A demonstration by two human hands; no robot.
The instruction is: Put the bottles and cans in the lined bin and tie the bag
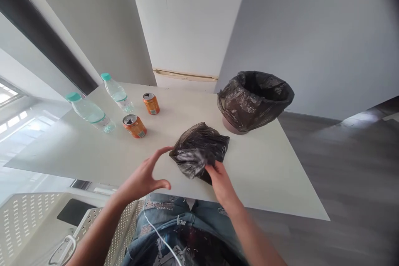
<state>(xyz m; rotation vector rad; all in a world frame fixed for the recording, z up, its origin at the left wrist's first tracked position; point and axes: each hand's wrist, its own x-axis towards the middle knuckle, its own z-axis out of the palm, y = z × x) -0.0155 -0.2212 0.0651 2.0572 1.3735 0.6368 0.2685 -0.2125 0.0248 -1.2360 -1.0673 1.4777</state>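
A crumpled black plastic bag (201,147) lies on the white table in front of me. My right hand (220,178) pinches its near edge between thumb and fingers. On the bag's left side, my left hand (149,176) is open, thumb and fingers spread wide, with the fingertips at or very near the plastic. Whether they touch it I cannot tell. Beyond the bag to the right stands a bin (255,102) lined with another black bag folded over its rim; the pinkish base shows below.
Left on the white table (258,174) stand two orange cans (134,126) and two clear bottles (93,114) with green caps. A white fridge (190,20) rises behind the table. White perforated baskets (34,212) are at lower left. A white cable (158,235) hangs over my lap.
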